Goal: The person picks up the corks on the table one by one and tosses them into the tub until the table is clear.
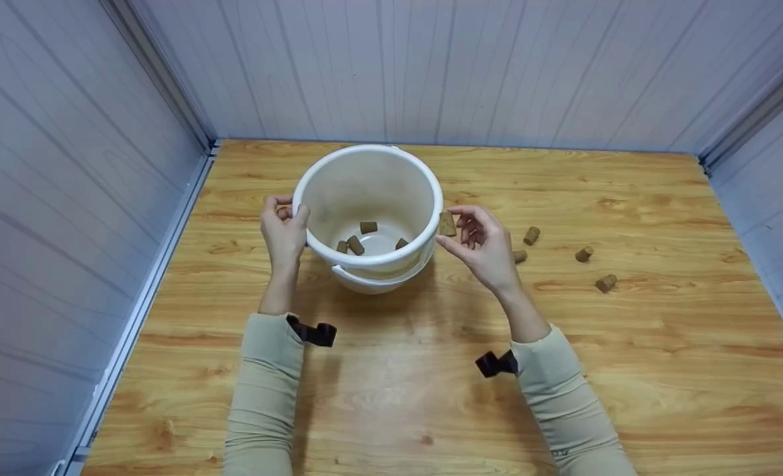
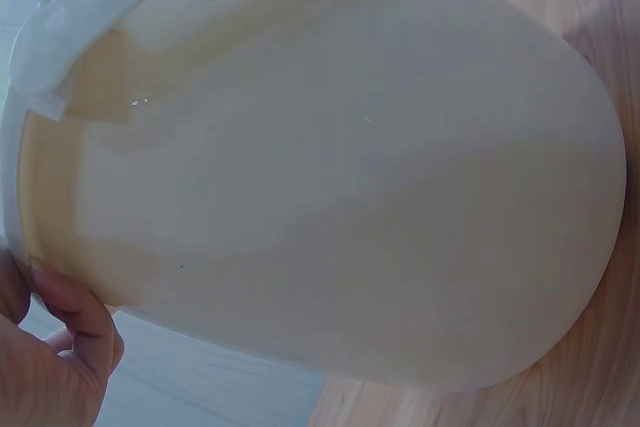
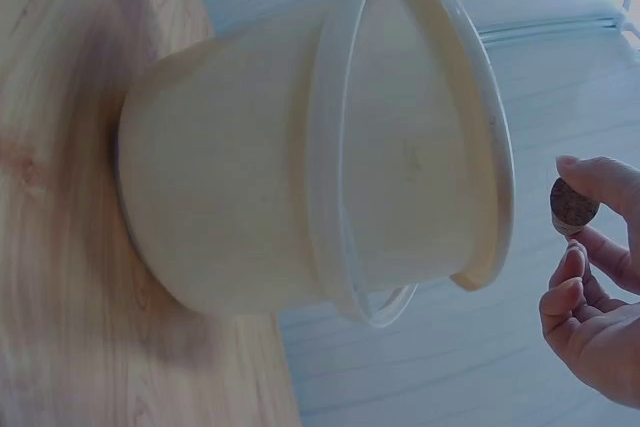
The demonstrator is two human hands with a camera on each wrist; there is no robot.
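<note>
A white bucket (image 1: 368, 158) stands on the table, its handle (image 1: 378, 281) hanging down on the near side. Inside lie several brown corks (image 1: 355, 245). My left hand (image 1: 284, 231) grips the bucket's rim on the left, thumb on top; in the left wrist view its fingers (image 2: 85, 322) curl at the rim beside the pale bucket wall (image 2: 330, 177). Just outside the right rim, my right hand (image 1: 487, 248) pinches one cork (image 1: 447, 224) between thumb and fingertips. From the right wrist view, that cork (image 3: 574, 204) shows its round end, apart from the bucket.
Several more corks lie on the wooden table (image 1: 391, 396) to the right, among them one cork (image 1: 606, 283) nearer the front and another cork (image 1: 531, 235) farther back. Pale panel walls rise at the left (image 1: 67, 198), back (image 1: 484, 73) and right (image 1: 768, 145).
</note>
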